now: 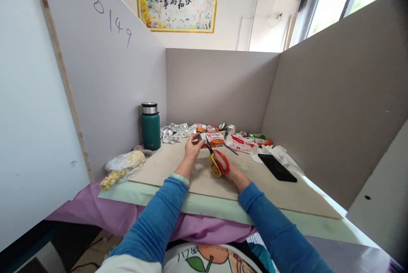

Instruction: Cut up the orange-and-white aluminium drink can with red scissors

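My left hand [193, 147] is closed around the left end of an orange and white drink can [213, 139], which lies on its side just above the board. In my right hand [223, 167] is a pair of scissors [214, 162] with one red and one yellow handle loop. The dark blades point up and left and reach the can near my left fingers. Whether the blades have entered the metal I cannot make out. Just right of the can lie a thin dark tool [231, 150] and a red and white tissue packet [241, 143].
A green bottle [150, 126] stands at the left wall, near plastic-wrapped food [123, 164]. Crumpled silvery can pieces [174, 130] and several cans line the back. A black phone [276, 167] and white tissue [282, 156] lie right on the tan board [165, 167]. Partitions enclose three sides.
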The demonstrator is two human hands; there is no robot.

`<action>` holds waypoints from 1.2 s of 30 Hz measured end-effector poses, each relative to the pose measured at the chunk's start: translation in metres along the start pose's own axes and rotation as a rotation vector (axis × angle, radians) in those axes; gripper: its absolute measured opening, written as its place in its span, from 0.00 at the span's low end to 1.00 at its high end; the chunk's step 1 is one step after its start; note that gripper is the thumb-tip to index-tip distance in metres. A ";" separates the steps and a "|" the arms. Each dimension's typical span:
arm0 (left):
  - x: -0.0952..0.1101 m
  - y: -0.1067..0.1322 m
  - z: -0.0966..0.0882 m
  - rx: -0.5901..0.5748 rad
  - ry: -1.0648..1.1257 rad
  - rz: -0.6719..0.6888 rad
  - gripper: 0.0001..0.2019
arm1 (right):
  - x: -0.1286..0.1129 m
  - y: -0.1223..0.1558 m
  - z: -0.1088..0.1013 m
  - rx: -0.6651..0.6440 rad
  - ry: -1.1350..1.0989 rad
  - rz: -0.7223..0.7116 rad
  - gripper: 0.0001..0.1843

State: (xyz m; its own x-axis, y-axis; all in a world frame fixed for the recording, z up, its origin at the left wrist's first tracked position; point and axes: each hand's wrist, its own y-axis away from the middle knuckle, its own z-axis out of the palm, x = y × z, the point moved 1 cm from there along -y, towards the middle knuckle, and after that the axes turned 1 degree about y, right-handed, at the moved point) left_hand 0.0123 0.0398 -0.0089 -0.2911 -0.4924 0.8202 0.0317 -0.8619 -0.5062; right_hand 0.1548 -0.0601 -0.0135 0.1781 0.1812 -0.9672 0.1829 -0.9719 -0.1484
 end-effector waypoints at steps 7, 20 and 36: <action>-0.006 -0.004 -0.001 0.078 -0.095 0.042 0.25 | 0.001 0.001 0.000 0.068 0.056 -0.010 0.37; -0.010 -0.008 -0.002 0.125 -0.124 0.066 0.24 | 0.005 -0.007 -0.001 0.056 -0.022 0.003 0.35; -0.013 -0.011 -0.005 0.123 -0.103 0.073 0.26 | 0.003 -0.007 -0.001 0.074 0.000 0.023 0.33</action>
State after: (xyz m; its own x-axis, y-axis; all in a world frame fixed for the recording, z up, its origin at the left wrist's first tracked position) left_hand 0.0114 0.0568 -0.0154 -0.1847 -0.5587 0.8085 0.1675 -0.8285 -0.5343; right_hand 0.1551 -0.0522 -0.0150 0.1817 0.1583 -0.9705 0.1067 -0.9843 -0.1405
